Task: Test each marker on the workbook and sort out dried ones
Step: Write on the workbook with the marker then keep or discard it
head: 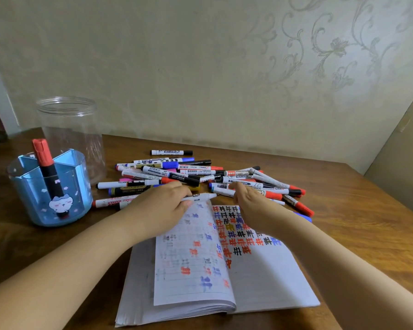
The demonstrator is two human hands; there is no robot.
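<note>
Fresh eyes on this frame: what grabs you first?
The heap of markers sprawled across the wooden table behind the open workbook, whose right page is crowded with red, blue and black test characters. The left hand grips a white marker at the workbook's top edge. At left, one red-capped marker stands in a blue pen holder before a clear jar.

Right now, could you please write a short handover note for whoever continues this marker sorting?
Left hand grips a marker at the top edge of the workbook.
Right hand is empty, fingers loosely curled, at the pile.
Blue holder holds one red-capped marker; the clear jar behind it looks empty.
Done: many test marks on the open pages.
Left: most markers remain in the pile, apparently untested. Whether the held marker's cap is off is unclear.
</note>
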